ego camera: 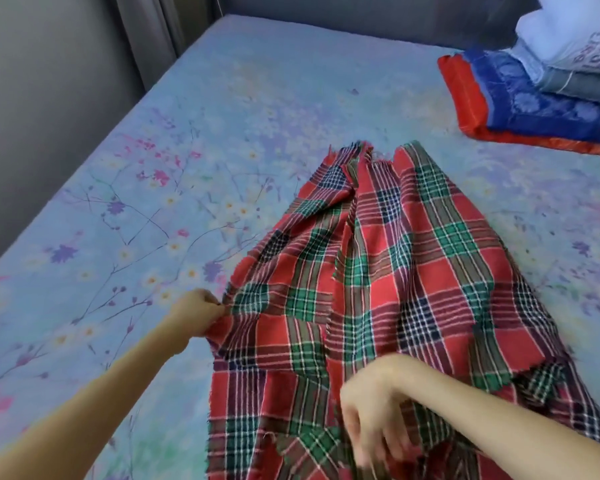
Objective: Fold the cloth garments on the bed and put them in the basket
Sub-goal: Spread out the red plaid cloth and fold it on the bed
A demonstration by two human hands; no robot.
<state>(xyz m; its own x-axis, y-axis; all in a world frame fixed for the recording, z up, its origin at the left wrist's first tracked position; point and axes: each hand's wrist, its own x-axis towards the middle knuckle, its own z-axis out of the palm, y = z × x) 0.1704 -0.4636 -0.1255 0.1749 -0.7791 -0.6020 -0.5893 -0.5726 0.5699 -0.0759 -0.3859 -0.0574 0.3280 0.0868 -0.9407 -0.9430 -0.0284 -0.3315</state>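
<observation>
A red, green and navy plaid cloth (409, 258) with frayed edges lies rumpled lengthwise on the bed, narrow at the far end and wide near me. My left hand (196, 315) pinches its left edge about halfway along. My right hand (371, 414) hovers over the near part of the cloth, blurred, fingers curled downward close to the fabric; whether it holds the cloth is unclear. No basket is in view.
The bed (174, 188) has a light blue floral sheet. A stack of folded cloths (520, 95), red, blue floral, grey and white, sits at the far right. A grey wall and curtain (139, 36) border the left and far sides.
</observation>
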